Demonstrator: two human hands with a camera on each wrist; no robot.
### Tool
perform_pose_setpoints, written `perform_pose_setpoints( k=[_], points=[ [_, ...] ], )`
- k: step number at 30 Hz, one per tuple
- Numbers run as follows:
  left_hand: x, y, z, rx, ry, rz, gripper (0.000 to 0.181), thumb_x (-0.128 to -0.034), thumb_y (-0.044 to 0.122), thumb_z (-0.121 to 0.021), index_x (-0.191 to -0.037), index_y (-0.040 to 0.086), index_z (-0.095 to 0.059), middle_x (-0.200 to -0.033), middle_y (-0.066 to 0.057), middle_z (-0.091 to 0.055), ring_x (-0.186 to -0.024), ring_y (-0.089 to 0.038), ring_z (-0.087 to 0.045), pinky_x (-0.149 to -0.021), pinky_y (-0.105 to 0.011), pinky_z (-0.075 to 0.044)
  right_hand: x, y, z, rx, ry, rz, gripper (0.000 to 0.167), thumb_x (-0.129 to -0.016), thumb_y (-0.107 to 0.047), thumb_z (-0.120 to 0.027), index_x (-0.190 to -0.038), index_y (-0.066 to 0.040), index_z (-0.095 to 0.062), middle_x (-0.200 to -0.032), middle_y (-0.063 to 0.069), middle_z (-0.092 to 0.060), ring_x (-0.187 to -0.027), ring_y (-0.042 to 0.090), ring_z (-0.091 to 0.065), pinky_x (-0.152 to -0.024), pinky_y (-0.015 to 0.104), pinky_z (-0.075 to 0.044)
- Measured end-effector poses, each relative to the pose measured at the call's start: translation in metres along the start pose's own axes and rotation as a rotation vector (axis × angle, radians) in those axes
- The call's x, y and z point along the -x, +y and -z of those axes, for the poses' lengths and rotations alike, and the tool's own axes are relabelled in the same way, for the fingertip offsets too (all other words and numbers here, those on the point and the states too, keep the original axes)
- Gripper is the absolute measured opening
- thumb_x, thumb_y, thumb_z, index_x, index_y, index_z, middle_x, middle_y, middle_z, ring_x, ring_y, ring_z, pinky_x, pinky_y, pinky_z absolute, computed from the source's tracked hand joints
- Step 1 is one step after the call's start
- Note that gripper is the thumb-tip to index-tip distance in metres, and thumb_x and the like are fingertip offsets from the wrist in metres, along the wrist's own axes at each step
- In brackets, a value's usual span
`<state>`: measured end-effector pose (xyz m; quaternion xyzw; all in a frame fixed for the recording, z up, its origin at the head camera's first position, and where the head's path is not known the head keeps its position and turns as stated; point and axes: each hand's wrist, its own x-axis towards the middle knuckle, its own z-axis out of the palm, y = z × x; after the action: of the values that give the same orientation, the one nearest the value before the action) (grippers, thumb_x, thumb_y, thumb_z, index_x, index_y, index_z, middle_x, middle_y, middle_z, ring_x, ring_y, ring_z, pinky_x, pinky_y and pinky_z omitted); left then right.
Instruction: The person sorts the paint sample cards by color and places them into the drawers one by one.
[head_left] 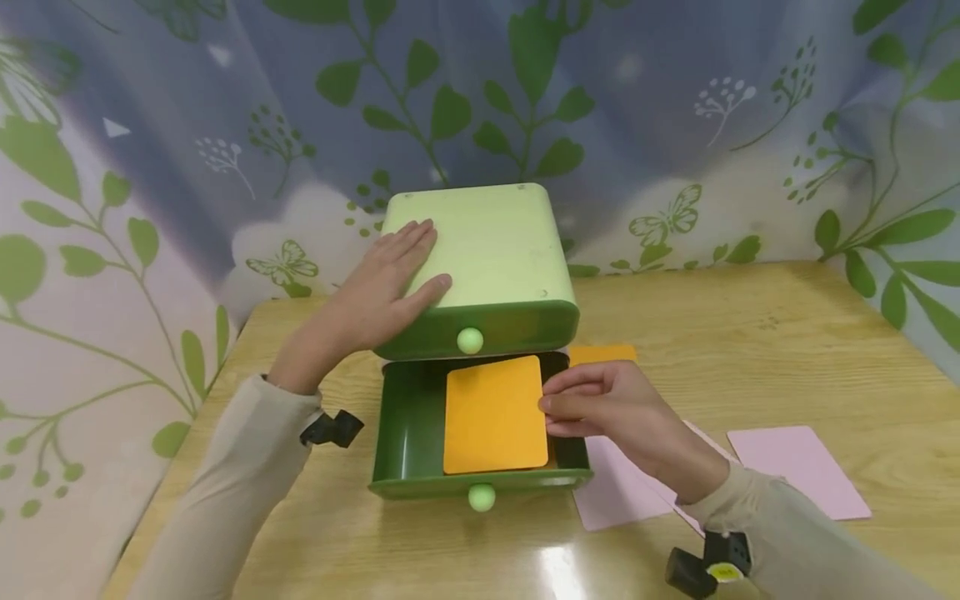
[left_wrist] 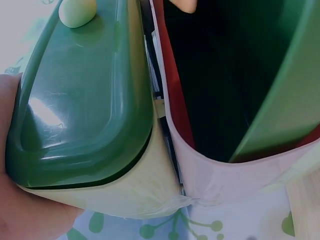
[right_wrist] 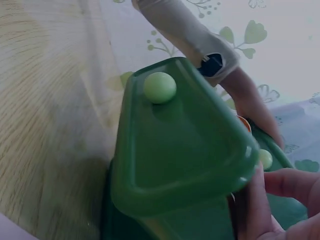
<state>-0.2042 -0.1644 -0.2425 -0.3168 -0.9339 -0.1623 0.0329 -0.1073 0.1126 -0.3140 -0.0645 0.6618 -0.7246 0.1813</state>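
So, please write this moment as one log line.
left hand: rests atop cabinet | right hand: pinches orange card | lower drawer: open

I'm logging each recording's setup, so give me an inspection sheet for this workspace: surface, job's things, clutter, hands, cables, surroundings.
Surface: wood-grain table, with a bright glare spot near the front.
Job's things: green drawer unit; lower drawer pulled open, upper drawer looks shut; orange card at the open drawer.
Clutter: pink cards and another orange card loose to the unit's right.
Hands: left hand rests on the unit's top; right hand pinches the orange card's right edge.
Cables: nothing seen.
Surroundings: leaf-patterned cloth behind the table.
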Motion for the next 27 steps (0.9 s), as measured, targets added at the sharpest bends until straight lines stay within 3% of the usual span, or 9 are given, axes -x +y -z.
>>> perform_pose_setpoints(
  k=[5, 9, 14, 19, 22, 25, 27],
  points=[
    [0.002, -0.001, 0.001, -0.005, 0.002, 0.005, 0.071, -0.1025, 0.044, -0.035, -0.153, -0.002, -0.015, -0.160, -0.015, -0.009, -0.148, -0.027, -0.002, -0.119, -0.042, -0.001, -0.014, 0.002, -0.018, 0.022, -0.012, -0.001, 0.024, -0.085, 0.003, -0.068, -0.104, 0.017, -0.061, -0.087, 0.014, -0.071, -0.074, 0.019, -0.070, -0.075, 0.037, -0.058],
    [0.001, 0.000, 0.001, -0.005, 0.011, -0.002, 0.071, -0.1024, 0.045, -0.035, -0.152, -0.002, -0.016, -0.160, -0.015, -0.009, -0.148, -0.027, -0.003, -0.119, -0.042, -0.001, -0.020, 0.000, -0.028, 0.093, -0.021, -0.003, 0.025, -0.086, 0.006, -0.065, -0.108, 0.016, -0.061, -0.089, 0.019, -0.071, -0.078, 0.027, -0.071, -0.077, 0.039, -0.057],
    [0.001, 0.000, 0.000, -0.003, 0.009, -0.008, 0.071, -0.1024, 0.045, -0.035, -0.152, -0.002, -0.016, -0.160, -0.016, -0.009, -0.148, -0.029, -0.003, -0.119, -0.042, -0.001, -0.012, -0.003, -0.025, 0.231, -0.015, 0.085, 0.023, -0.088, 0.004, -0.064, -0.108, 0.015, -0.063, -0.091, 0.021, -0.071, -0.081, 0.033, -0.071, -0.075, 0.038, -0.058],
    [0.001, 0.000, 0.000, 0.009, 0.023, -0.016, 0.071, -0.1024, 0.044, -0.035, -0.152, -0.003, -0.017, -0.160, -0.016, -0.011, -0.148, -0.028, -0.003, -0.119, -0.041, -0.001, 0.006, -0.019, -0.003, 0.300, 0.017, 0.157, 0.022, -0.089, -0.001, -0.066, -0.106, 0.013, -0.064, -0.090, 0.021, -0.071, -0.075, 0.030, -0.071, -0.070, 0.039, -0.059],
    [0.002, 0.000, 0.000, 0.015, 0.017, -0.015, 0.071, -0.1025, 0.045, -0.035, -0.152, -0.002, -0.016, -0.160, -0.015, -0.010, -0.148, -0.027, -0.002, -0.119, -0.040, 0.000, 0.017, -0.033, 0.021, 0.427, 0.077, 0.206, 0.020, -0.089, -0.004, -0.067, -0.105, 0.008, -0.066, -0.090, 0.016, -0.072, -0.071, 0.025, -0.070, -0.066, 0.037, -0.059],
    [0.002, 0.000, -0.001, 0.015, 0.016, -0.013, 0.071, -0.1025, 0.045, -0.034, -0.152, -0.002, -0.016, -0.160, -0.015, -0.010, -0.148, -0.026, -0.002, -0.119, -0.040, 0.000, 0.015, -0.041, 0.051, 0.573, 0.132, 0.237, 0.018, -0.090, -0.003, -0.066, -0.106, 0.005, -0.067, -0.090, 0.013, -0.072, -0.069, 0.020, -0.070, -0.064, 0.033, -0.059],
    [0.002, -0.001, -0.002, 0.015, 0.017, -0.010, 0.071, -0.1025, 0.045, -0.034, -0.152, -0.002, -0.016, -0.160, -0.015, -0.010, -0.148, -0.026, -0.002, -0.119, -0.040, 0.000, 0.005, -0.040, 0.070, 0.654, 0.143, 0.210, 0.018, -0.089, -0.002, -0.066, -0.107, 0.004, -0.067, -0.090, 0.014, -0.071, -0.071, 0.019, -0.071, -0.065, 0.032, -0.059]
  ],
)
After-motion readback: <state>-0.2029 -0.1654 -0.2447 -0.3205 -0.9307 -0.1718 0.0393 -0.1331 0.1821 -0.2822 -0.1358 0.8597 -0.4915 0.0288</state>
